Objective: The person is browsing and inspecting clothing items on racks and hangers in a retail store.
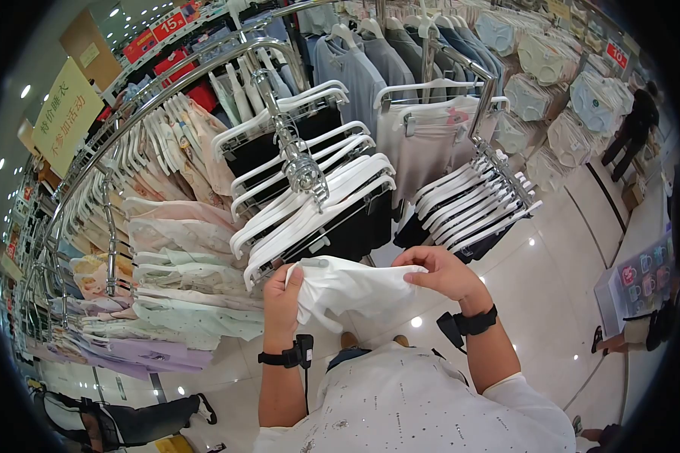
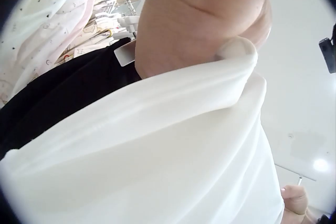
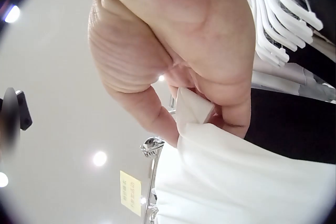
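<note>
A white garment (image 1: pixel 355 285) is stretched between both hands in front of the body. My left hand (image 1: pixel 282 296) pinches its left end, thumb on top; in the left wrist view the palm (image 2: pixel 205 19) is above the white cloth (image 2: pixel 157 124), fingertips hidden. My right hand (image 1: pixel 449 278) pinches the other end between thumb and fingers; in the right wrist view that hand (image 3: pixel 178 50) grips a folded corner of the cloth (image 3: pixel 191 108). White hangers (image 1: pixel 332 204) with black garments hang just beyond the hands.
A curved chrome rack (image 1: pixel 166 94) holds pastel clothes (image 1: pixel 181 264) at left. More white hangers (image 1: pixel 468 200) with dark items hang at right, below a pale pink garment (image 1: pixel 423 143). Underwear displays (image 1: pixel 544 98) line the back right. People stand at the edges on the tiled floor (image 1: pixel 540 302).
</note>
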{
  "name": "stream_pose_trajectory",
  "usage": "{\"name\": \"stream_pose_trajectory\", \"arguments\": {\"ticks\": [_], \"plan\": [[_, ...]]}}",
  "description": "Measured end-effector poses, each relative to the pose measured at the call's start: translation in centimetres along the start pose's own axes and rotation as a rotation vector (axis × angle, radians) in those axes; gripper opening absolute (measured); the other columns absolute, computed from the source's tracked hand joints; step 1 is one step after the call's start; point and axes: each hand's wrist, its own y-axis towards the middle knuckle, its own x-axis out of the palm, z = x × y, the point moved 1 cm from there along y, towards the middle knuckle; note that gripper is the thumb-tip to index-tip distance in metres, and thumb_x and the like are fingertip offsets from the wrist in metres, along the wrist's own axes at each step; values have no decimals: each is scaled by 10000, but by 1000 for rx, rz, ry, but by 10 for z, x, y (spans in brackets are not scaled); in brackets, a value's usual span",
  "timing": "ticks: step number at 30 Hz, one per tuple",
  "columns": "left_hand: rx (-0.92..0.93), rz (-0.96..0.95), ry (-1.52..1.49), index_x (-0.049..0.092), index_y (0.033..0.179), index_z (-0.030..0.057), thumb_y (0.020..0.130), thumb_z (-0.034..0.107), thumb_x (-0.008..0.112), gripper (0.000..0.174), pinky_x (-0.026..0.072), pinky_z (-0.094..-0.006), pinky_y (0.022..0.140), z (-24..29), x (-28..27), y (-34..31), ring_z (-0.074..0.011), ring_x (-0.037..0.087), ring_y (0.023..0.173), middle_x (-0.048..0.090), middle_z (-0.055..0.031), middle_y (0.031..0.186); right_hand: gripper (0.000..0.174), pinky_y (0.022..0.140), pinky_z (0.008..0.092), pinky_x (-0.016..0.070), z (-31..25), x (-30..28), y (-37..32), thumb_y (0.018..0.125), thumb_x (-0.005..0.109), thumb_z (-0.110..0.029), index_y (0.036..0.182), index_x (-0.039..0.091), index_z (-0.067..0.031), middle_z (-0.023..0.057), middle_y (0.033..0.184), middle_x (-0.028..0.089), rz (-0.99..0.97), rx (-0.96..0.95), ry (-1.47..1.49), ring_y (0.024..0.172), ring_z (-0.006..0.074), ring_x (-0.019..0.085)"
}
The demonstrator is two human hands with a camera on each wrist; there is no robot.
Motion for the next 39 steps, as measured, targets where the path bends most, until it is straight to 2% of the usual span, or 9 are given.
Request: {"name": "stream_pose_trajectory", "arguments": {"ticks": [11, 19, 26, 29, 32, 34, 35, 38, 39], "plan": [[5, 9, -13, 671, 1095, -38, 1026, 205, 609, 260, 521, -241, 763, 2, 2, 0, -90, 636, 814, 711, -60, 977, 285, 860, 250, 497, 1, -1, -2, 866, 669, 3, 1151, 677, 11, 36, 1041, 692, -7, 27, -3, 929, 99, 623], [17, 17, -3, 676, 1080, -29, 1024, 214, 612, 257, 521, -240, 753, -2, -4, 3, -90, 635, 811, 709, -55, 962, 147, 729, 218, 476, 9, -2, -3, 915, 704, -87, 1029, 703, 5, -9, 896, 691, -31, 83, -29, 793, 51, 597], [8, 36, -1, 684, 1070, -28, 1006, 206, 642, 246, 519, -240, 736, -3, -5, 1, -92, 633, 784, 706, -44, 928, 125, 697, 203, 463, 6, -2, -6, 925, 704, -122, 964, 687, -5, -25, 876, 678, -61, 55, 80, 777, 35, 582], [-2, 46, 16, 694, 1036, -28, 996, 191, 658, 225, 515, -236, 714, -9, -12, 1, -87, 630, 768, 705, -40, 901, 126, 688, 200, 454, 6, -7, -5, 922, 703, -135, 959, 681, -17, -36, 859, 665, 29, 12, 20, 778, 27, 571], [-19, 7, 8, 709, 1016, -26, 987, 180, 670, 212, 504, -225, 693, -12, -4, -4, -73, 617, 758, 704, -30, 890, 204, 760, 237, 490, 16, -8, 0, 902, 716, -149, 1046, 656, -16, -3, 937, 668, 40, 55, -127, 871, 74, 611], [-29, -63, 113, 716, 1020, -19, 986, 178, 672, 205, 499, -223, 688, -8, 10, -9, -65, 609, 757, 702, -22, 890, 341, 916, 275, 495, 16, 6, 2, 875, 738, -103, 1167, 588, -6, 54, 1099, 627, 24, -125, -349, 1014, 124, 604], [-41, -146, 215, 722, 1025, -13, 984, 176, 674, 199, 494, -221, 684, -6, 19, -11, -57, 600, 757, 701, -13, 890, 490, 994, 327, 473, 14, 13, 3, 866, 757, -178, 1277, 543, -16, 105, 1229, 616, -9, -167, -433, 1140, 221, 603], [-137, -342, 238, 727, 1036, -3, 984, 188, 676, 204, 480, -213, 676, -5, 39, -12, -41, 585, 760, 696, 2, 897, 532, 1006, 314, 461, 4, 44, 8, 861, 775, -199, 1300, 531, -25, 115, 1268, 600, -110, -283, -323, 1154, 212, 590], [-97, -387, 236, 715, 1043, -4, 989, 187, 668, 204, 481, -208, 689, -5, 48, -12, -35, 577, 777, 683, 21, 881, 508, 918, 301, 487, 7, 51, 10, 872, 776, -218, 1284, 555, -20, 108, 1171, 647, -123, -284, -293, 1044, 183, 618]]}}
